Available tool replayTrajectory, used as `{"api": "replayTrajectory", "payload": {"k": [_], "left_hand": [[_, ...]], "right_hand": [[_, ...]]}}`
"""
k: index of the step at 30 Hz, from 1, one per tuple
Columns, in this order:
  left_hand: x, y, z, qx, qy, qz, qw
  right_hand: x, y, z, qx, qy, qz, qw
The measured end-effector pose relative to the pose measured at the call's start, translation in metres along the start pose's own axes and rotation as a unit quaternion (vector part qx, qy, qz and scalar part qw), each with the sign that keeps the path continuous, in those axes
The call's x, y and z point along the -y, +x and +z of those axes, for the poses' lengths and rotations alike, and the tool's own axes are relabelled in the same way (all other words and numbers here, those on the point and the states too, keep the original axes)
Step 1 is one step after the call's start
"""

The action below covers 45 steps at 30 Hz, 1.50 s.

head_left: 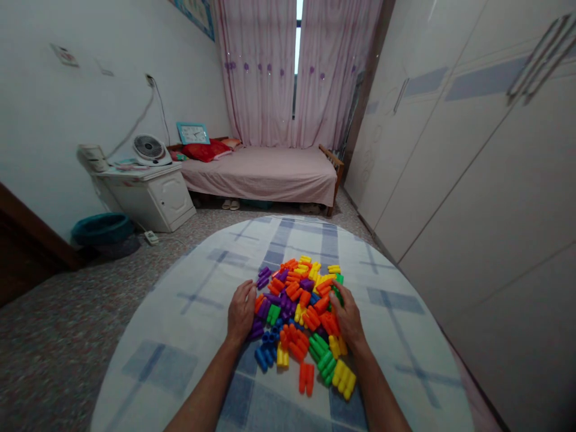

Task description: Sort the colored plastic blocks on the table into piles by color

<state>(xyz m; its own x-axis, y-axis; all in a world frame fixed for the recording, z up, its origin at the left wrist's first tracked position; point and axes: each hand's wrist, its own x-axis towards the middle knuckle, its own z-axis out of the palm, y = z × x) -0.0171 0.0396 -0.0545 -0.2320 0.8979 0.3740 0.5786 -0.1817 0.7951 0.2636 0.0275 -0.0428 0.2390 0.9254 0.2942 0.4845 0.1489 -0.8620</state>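
And here are both hands, one on either flank of a bright heap of plastic bullet-shaped building blocks (292,292), spread over the middle of a blue-and-white plaid tablecloth (180,336). The left hand (242,309) frames the heap's left edge, fingers together and gently curved, released rather than clenched, right up against the purple and orange blocks. Across the heap, the right hand (348,312) curves over the other edge, thumb and fingers around a dark green block (336,292), orange ones close by; whether it grasps that block or merely touches it, one cannot tell.

What a jumble between them! Orange and purple crowd the centre, yellow gathers along the far side, and a small green block (273,314) sits among the purple near the left hand. On the near side, blue blocks (265,357) lie at left, a red-orange block (306,379) lies out front, and green blocks (322,360) run down beside a yellow group (344,379) near the right forearm.

Beyond the table, there's a pink-covered bed (270,171) beneath pink curtains (261,90), a fan (148,147) on a white cabinet (173,197) to the left, and a pale wardrobe (427,150) along the right.
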Motion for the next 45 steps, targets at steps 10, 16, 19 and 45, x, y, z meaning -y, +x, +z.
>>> {"api": "replayTrajectory", "payload": {"k": [10, 16, 19, 45], "left_hand": [[-0.003, 0.0, 0.0, 0.01, -0.009, 0.004, 1.0], [-0.004, -0.001, -0.001, 0.011, -0.016, -0.005, 1.0], [-0.004, 0.0, -0.001, 0.011, -0.021, -0.003, 1.0], [-0.007, 0.001, -0.002, 0.013, 0.002, 0.012, 1.0]], "right_hand": [[0.08, -0.014, 0.012, 0.166, -0.027, -0.143, 0.975], [0.093, 0.036, 0.019, 0.147, -0.054, -0.169, 0.973], [0.068, 0.08, 0.032, 0.126, -0.151, -0.124, 0.973], [0.109, 0.019, 0.015, 0.331, -0.138, -0.243, 0.901]]}}
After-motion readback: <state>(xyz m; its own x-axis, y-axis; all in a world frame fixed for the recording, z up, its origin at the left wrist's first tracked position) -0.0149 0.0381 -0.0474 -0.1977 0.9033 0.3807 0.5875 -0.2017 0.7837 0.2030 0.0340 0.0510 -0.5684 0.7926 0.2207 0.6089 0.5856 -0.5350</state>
